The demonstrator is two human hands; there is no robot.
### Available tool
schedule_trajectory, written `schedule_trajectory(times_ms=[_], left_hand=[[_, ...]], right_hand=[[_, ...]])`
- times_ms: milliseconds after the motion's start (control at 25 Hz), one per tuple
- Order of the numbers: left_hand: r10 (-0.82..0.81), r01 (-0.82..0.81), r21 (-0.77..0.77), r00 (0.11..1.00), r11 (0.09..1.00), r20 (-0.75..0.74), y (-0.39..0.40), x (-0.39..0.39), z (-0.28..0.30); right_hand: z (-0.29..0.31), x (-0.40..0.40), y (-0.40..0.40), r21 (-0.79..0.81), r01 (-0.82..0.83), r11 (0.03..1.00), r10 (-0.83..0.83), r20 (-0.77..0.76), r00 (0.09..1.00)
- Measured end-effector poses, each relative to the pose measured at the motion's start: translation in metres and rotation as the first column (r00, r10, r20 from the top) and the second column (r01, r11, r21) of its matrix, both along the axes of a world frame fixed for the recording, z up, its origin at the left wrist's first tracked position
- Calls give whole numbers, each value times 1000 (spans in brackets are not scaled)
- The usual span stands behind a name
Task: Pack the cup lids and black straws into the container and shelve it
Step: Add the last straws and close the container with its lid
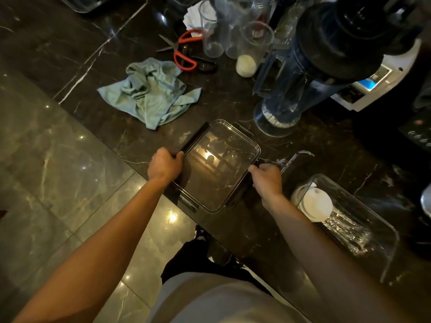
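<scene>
A clear rectangular container lid [221, 169] with black latches lies flat on the dark marble counter, near its front edge. My left hand [165, 165] grips the lid's left side at a black latch. My right hand [267, 180] holds the lid's right edge. To the right stands the open clear container [388, 257]. Inside it lie white cup lids [316, 203] at the near-left end and a bundle of wrapped black straws [347, 229] beside them.
A crumpled teal cloth [151, 92] lies behind the lid, with orange-handled scissors [184, 50] and clear cups [224, 31] further back. A blender jug [303, 73] stands at back right. The counter edge runs diagonally; tiled floor [58, 171] is to the left.
</scene>
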State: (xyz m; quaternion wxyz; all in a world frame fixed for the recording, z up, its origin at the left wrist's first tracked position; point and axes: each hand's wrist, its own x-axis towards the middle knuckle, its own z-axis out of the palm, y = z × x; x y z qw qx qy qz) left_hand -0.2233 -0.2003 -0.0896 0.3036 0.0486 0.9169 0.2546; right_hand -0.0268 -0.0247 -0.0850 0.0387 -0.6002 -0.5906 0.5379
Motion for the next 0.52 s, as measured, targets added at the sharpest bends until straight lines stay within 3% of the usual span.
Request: schedule_trajectory(times_ms=[160, 280, 360, 520], left_hand=[[-49, 48, 11, 998, 999, 40, -3, -1, 13], [94, -193, 295, 943, 936, 318, 1, 13, 49], [63, -272, 416, 891, 868, 450, 4, 23, 78], [4, -296, 534, 878, 792, 479, 24, 49, 127]], right_hand=[[-2, 1, -1, 65, -59, 996, 56, 45, 997], [8, 3, -3, 110, -217, 970, 202, 133, 970], [15, 9, -3, 111, -360, 926, 342, 152, 927], [37, 29, -4, 58, -481, 875, 484, -53, 873]])
